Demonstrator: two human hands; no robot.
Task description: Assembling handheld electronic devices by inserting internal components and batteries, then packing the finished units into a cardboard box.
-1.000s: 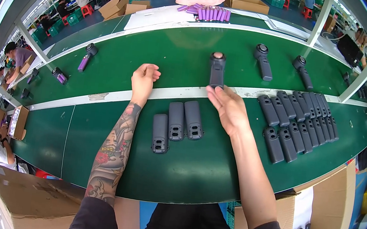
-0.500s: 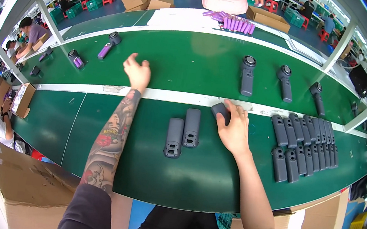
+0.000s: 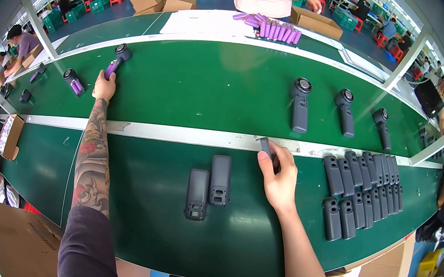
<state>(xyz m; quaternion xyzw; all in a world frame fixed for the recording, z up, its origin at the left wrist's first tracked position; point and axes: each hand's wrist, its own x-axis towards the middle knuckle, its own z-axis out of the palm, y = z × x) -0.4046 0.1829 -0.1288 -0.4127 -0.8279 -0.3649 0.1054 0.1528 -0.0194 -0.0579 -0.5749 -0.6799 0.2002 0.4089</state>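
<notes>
My left hand [image 3: 104, 87] reaches across the far green strip, its fingers closed around the purple-celled handle end of a half-open handheld fan [image 3: 123, 52] with a dark round head. Over the white divider, my right hand [image 3: 279, 177] grips a dark grey handle shell [image 3: 265, 145], seen nearly edge-on and partly hidden by the fingers. Between my arms, two more grey handle shells, a left one [image 3: 197, 194] and a right one [image 3: 220, 180], lie side by side on the near green tabletop [image 3: 162, 248].
Another open fan [image 3: 74, 82] lies left of my left hand. Closed grey fans [image 3: 300, 105] rest at the far right. Several handle shells [image 3: 334, 217] stand in two rows to the right. Purple battery cells [image 3: 278, 31] are piled before a person opposite. White posts [image 3: 409, 59] flank the bench.
My left hand has moved left from above the divider to the open fan and closed on it. My right hand has tipped its handle shell more edge-on. The view has shifted slightly.
</notes>
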